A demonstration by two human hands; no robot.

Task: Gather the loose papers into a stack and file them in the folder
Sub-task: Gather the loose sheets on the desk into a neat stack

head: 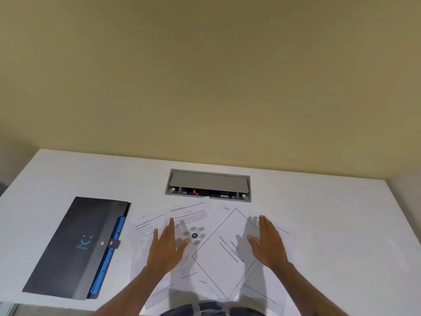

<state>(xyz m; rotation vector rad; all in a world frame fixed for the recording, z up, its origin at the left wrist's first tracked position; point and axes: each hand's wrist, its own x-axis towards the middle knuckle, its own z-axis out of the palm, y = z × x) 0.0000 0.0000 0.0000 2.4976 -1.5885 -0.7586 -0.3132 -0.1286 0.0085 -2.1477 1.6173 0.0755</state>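
Even, soft overhead light; faint shadows under both hands; slight blur, wide-angle bending at edges

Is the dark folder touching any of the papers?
Apart. The head view shows a strip of bare white table between the folder and the nearest of the papers.

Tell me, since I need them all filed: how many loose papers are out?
About 5: text sheet far left, diagram sheet, bordered title sheet, two at right. Overlap may hide more.

top paper (227,249) | "McKinsey's 7's framework and Porter five forces model"
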